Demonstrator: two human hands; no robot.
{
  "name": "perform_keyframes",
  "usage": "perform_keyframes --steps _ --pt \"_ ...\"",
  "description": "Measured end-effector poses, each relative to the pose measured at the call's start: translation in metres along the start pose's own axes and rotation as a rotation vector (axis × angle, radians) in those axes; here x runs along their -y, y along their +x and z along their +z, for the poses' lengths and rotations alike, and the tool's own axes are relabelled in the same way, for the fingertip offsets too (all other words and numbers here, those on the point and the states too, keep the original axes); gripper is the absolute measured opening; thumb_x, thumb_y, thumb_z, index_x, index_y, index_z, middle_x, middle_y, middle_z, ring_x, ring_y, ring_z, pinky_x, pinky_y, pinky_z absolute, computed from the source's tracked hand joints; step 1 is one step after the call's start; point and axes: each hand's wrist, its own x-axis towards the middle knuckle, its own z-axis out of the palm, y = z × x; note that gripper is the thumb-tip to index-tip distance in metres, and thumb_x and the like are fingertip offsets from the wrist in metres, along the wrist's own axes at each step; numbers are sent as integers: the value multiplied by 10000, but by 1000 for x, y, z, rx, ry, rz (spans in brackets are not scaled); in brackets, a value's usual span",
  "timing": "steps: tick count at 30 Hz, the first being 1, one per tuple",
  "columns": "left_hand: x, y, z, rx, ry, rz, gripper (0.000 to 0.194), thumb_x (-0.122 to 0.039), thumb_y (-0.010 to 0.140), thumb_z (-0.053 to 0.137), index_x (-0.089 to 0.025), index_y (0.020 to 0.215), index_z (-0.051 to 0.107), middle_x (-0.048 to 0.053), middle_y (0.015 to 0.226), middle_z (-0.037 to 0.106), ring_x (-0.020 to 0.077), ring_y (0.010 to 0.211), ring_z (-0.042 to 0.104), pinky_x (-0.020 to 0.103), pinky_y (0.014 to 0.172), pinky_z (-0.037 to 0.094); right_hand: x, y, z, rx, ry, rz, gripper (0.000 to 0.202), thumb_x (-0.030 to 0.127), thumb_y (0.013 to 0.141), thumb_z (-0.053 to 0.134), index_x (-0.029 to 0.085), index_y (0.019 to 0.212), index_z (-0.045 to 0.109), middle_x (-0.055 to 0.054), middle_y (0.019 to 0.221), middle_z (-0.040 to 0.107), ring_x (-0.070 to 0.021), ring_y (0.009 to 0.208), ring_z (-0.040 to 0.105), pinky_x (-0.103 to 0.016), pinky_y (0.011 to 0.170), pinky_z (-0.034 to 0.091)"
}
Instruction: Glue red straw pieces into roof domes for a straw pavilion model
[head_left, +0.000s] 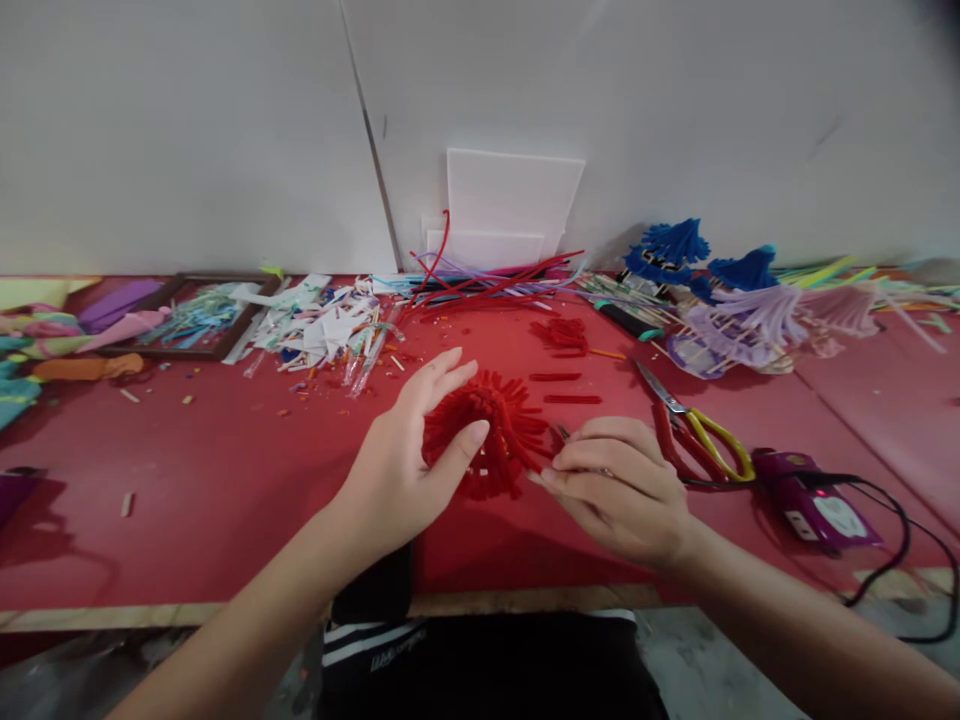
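Note:
A round, fringed piece made of red pipe cleaners (491, 405) sits low over the red table in front of me. My left hand (416, 440) curves around its left side, thumb and fingers apart, with the thumb reaching over the piece. At its right side, my right hand (622, 485) is closed, pinching the end of a red strand between thumb and fingertips. A small dark pointed metal tip (562, 432) shows by those fingers; the rest of that tool is mostly hidden in the hand. Short red pipe cleaner pieces (571, 399) lie just beyond.
Yellow-and-red-handled scissors (709, 440) and a purple power adapter (817, 505) with a cable lie to the right. Blue (667, 250) and lilac fringed pieces (750, 325) stand behind. White scraps (330, 325) and a brown frame (225, 345) are at left; loose red stems (510, 280) lie at the back.

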Motion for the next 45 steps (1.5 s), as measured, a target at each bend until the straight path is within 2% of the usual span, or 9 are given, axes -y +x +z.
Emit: perform_keyframes --steps 9,15,17,19,21,24,27,32,45 --pt "-4 1 8 -23 7 14 528 -308 914 547 -160 1379 345 149 1345 595 269 1231 586 382 895 570 -6 -5 -1 57 21 -48 99 89 793 686 179 754 676 -40 796 725 -193 861 620 -342 704 567" --pt "-7 1 12 -49 60 2 529 -336 915 560 -164 1372 356 139 1317 620 255 1125 656 301 736 586 -5 0 -1 113 20 -80 121 77 793 681 183 736 665 -21 868 764 -213 929 665 -355 760 536" --pt "-8 1 13 -59 72 -6 543 -355 910 574 -170 1371 354 128 1298 638 228 1020 701 281 694 579 -4 2 0 139 26 -79 125 75 795 670 191 750 665 -8 876 766 -210 939 668 -356 776 525" --pt "-9 2 13 -60 77 -19 556 -376 906 583 -183 1372 349 120 1288 647 173 783 732 264 625 565 -4 3 0 159 31 -78 135 65 798 652 193 756 664 -2 880 765 -208 959 661 -357 793 516" --pt "-10 2 14 -58 77 -24 563 -384 905 589 -193 1374 344 117 1289 647 118 580 685 257 585 551 -3 4 0 169 23 -75 143 68 807 638 195 747 667 -1 877 758 -207 975 645 -357 801 506" --pt "-12 4 15 -72 92 -21 576 -382 897 604 -196 1376 341 116 1274 658 95 491 642 265 610 555 -1 7 0 187 -1 -46 159 96 817 637 205 706 671 -4 850 735 -201 936 615 -353 793 495" --pt "-14 6 15 -92 122 -28 593 -391 881 626 -201 1368 348 115 1240 678 145 592 703 299 679 569 2 10 0 204 -25 -3 176 95 812 629 204 679 668 -21 806 694 -194 871 574 -346 762 483" --pt "-15 8 15 -105 120 -22 595 -386 877 632 -207 1367 346 114 1231 682 264 1032 705 354 829 566 4 13 1 211 -56 11 164 82 802 623 200 695 661 -30 800 663 -202 865 542 -347 754 453" --pt "-12 5 19 -84 16 -5 654 -351 854 660 -182 1389 323 134 1305 627 254 1198 612 404 970 526 4 10 5 261 -88 54 178 100 820 588 203 688 647 -44 850 654 -209 896 516 -355 785 414"
